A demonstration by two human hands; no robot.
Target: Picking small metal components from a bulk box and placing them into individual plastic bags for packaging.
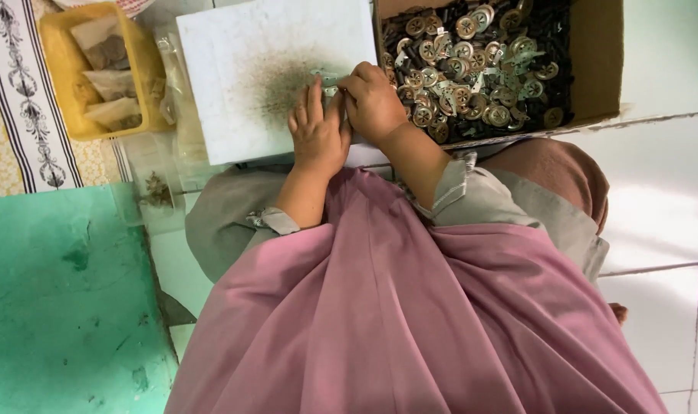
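Pink skirt (410, 322) nearest. Left hand (317, 134) lies flat, fingers together, on the white block (249, 84); right hand (373, 100) is curled, pinching a small metal piece (327, 78) at the block's right edge. Beyond, a cardboard box (594, 54) of round metal parts (472, 69). Risk: the tiny piece could slip from the pinch and drop among the loose parts.

Bare white board (234, 69) left of the hands, hemmed by yellow tray (65, 92) and cardboard box (594, 61)
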